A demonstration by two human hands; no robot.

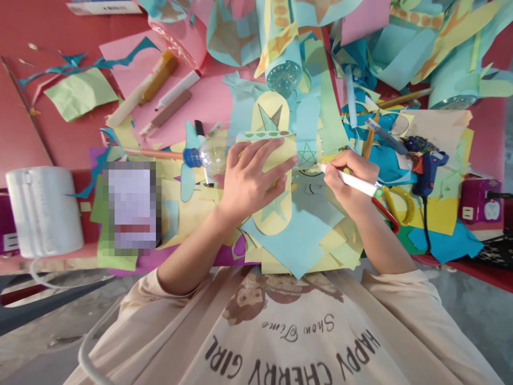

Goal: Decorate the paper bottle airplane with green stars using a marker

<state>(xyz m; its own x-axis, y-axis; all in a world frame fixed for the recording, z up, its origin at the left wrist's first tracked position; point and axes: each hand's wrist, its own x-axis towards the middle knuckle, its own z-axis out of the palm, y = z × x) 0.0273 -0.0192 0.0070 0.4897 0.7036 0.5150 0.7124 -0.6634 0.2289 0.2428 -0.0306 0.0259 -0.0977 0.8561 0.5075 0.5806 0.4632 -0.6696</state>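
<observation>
A plastic bottle (214,155) lies on its side, its blue cap (193,158) to the left and its body wrapped in yellow and light-blue paper. Over its middle rests my left hand (256,174), fingers apart and curved around it, holding it down. Paper wings (272,216) with stars stick out from the bottle on both sides. My right hand (352,174) is closed around a white marker (352,182), its tip at the bottle's right end. A green star outline (308,155) shows on the blue band just left of the tip.
Scissors (406,206) with red and yellow handles lie beside my right hand. A glue gun (428,174) stands farther right. Paper-covered bottles (284,75) are at the back, several markers (176,91) at upper left. A blurred phone-like screen (132,206) and white case (44,211) lie left.
</observation>
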